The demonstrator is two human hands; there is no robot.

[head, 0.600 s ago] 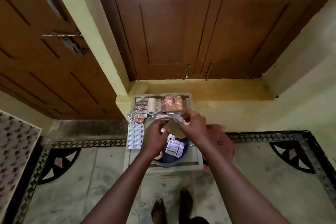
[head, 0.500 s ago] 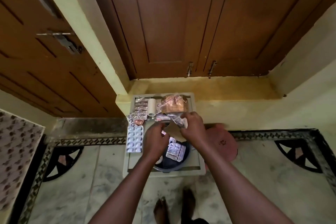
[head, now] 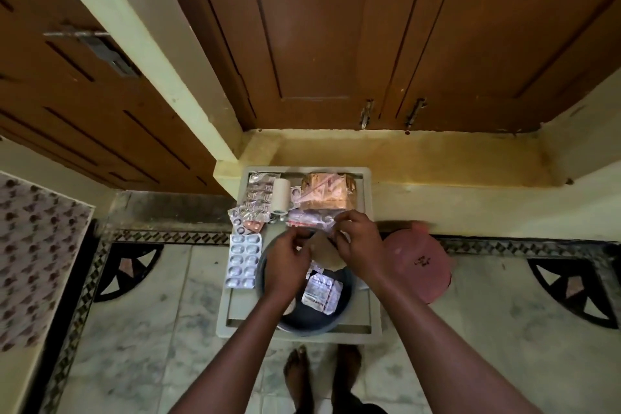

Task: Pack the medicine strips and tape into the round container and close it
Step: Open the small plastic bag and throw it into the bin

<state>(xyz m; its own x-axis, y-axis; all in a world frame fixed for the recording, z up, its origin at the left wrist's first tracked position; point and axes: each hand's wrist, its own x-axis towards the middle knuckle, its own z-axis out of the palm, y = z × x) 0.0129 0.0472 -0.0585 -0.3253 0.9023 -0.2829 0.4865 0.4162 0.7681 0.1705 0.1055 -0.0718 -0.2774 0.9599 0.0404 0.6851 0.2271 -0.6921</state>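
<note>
A dark round container (head: pixel 341 316) stands on a pale square stool top (head: pixel 235 312), with a silver medicine strip (head: pixel 321 291) lying inside it. Above the container, my left hand (head: pixel 285 262) and my right hand (head: pixel 358 245) together hold a small brownish packet (head: pixel 324 250). A large silver blister strip (head: pixel 243 260) lies left of the container. Several smaller strips (head: pixel 257 198) and a white tape roll (head: pixel 279 196) lie at the stool's far side, beside an orange-brown pack (head: pixel 327 193). The reddish round lid (head: pixel 418 265) rests to the right.
The stool stands against a yellow ledge (head: pixel 420 158) under brown wooden doors (head: pixel 336 27). My bare feet (head: pixel 299 376) are on the marble floor just in front of the stool. A patterned cloth (head: pixel 30 255) lies at the left.
Both hands have stayed over the container with the brownish packet, shifting only slightly. The camera has tilted down a little.
</note>
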